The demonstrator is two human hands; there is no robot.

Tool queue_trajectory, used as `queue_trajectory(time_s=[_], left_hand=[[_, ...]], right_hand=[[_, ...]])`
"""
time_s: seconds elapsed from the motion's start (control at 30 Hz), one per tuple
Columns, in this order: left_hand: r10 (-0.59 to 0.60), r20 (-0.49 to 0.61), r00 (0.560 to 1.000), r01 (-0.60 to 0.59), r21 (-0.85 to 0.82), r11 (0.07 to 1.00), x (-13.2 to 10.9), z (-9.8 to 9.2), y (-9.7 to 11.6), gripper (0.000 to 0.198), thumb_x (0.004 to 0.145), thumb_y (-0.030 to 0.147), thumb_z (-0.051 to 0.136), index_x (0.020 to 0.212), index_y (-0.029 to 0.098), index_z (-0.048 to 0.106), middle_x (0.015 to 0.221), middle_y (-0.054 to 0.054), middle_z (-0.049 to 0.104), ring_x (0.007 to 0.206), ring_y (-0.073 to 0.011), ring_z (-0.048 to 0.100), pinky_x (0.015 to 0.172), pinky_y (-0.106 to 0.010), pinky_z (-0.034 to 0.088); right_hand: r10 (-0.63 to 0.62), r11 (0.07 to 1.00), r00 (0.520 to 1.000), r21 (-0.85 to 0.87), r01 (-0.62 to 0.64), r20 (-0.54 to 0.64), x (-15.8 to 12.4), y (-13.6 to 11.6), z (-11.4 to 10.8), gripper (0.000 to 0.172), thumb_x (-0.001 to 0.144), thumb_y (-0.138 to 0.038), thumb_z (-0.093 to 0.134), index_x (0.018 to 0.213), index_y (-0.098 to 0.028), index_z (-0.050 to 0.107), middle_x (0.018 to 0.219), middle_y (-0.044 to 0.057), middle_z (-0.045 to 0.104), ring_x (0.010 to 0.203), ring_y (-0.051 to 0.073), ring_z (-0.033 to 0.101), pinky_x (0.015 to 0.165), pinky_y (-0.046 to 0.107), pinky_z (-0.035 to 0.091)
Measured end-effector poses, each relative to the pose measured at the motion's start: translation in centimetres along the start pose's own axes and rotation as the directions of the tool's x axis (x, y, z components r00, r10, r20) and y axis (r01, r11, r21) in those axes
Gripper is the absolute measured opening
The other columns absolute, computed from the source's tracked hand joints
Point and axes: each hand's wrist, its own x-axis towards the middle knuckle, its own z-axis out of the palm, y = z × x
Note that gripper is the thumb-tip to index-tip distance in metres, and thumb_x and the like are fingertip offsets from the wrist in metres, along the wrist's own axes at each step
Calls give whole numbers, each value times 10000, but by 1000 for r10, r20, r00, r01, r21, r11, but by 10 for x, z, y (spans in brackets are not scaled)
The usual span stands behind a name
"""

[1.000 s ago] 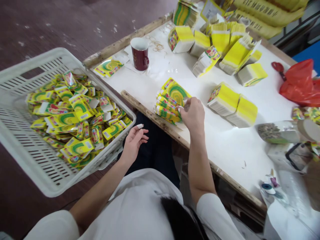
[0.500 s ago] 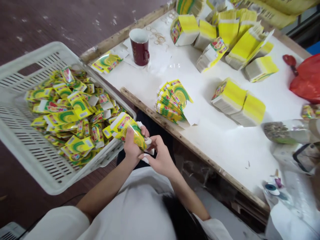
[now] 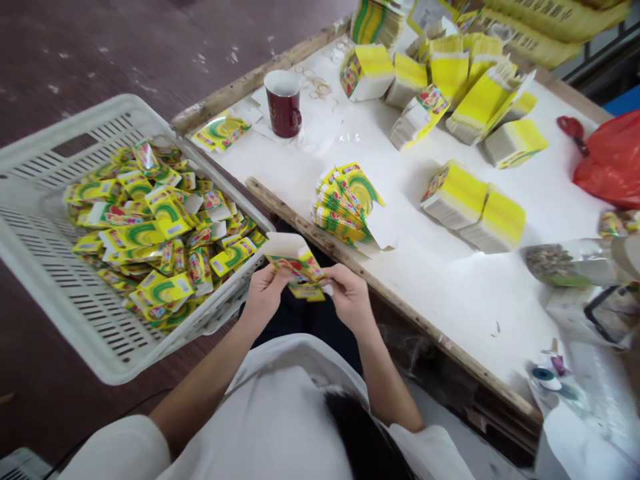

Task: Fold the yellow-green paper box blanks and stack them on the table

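Above my lap I hold a small yellow-green printed carton [image 3: 295,257], with a white inner face showing at its top left. My left hand [image 3: 267,293] pinches its left end. The fingers of my right hand [image 3: 347,293] are closed on its right end, near a flap. To my left, a white plastic basket [image 3: 115,370] holds a heap of folded cartons [image 3: 150,233] of the same print. A fanned stack of flat cartons [image 3: 345,203] lies on the white table [image 3: 425,293] just beyond my hands.
A dark red mug [image 3: 283,107] stands near the table's far left edge, beside a flat carton [image 3: 221,131]. Bundled carton blanks [image 3: 475,203] sit on the table's middle and back. At the right are a red plastic bag [image 3: 610,160] and scissors [image 3: 574,130]. A wooden strip [image 3: 300,217] edges the table.
The carton has turned, from its flat printed front facing up to its white inner face showing. My hands have moved apart, the right one shifting to the right.
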Motion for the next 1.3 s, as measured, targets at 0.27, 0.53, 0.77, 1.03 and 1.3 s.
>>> queue_trajectory(time_s=[0.27,0.53,0.77,1.03,1.3], left_hand=[[-137,546,827,-37,296,955,18,-37,30,859,736,750,680,1425,264,515,1412,-111,609,1252,-333,609,1045,-440,478],[-312,401,861,0,613,790,-8,10,-1,529,662,407,805,1081,189,570,927,-7,689,839,-224,668,742,-314,530],[-116,282,952,-117,689,715,-20,16,-4,787,730,313,745,1407,225,354,1208,-79,646,1067,-272,678,901,-378,539],[-40,289,956,-177,684,708,-27,22,-5,775,719,291,757,1382,244,360,1207,-97,642,1057,-297,699,863,-405,569],[-45,249,967,-152,713,684,-21,26,1,773,724,354,755,1370,233,348,1192,-97,667,1001,-305,722,823,-397,575]], right_hand=[[-355,708,903,-562,428,242,1,-21,-21,359,920,-17,477,997,-248,741,854,48,649,848,185,551,802,324,499],[-279,861,951,-473,186,-134,-14,-1,-3,374,903,-218,630,1270,-278,588,1171,87,621,1168,264,549,1134,526,381],[261,954,964,166,-248,-60,-18,3,18,433,1017,-382,399,1401,-209,498,1277,104,656,1200,219,613,1052,364,491],[175,982,936,-13,-187,-307,-19,-13,26,310,966,-282,405,1196,-203,596,968,76,687,866,205,643,809,322,538],[200,980,944,67,-189,-262,-25,-13,28,306,1007,-388,417,1233,-205,514,1132,103,678,1019,212,656,906,337,530]])
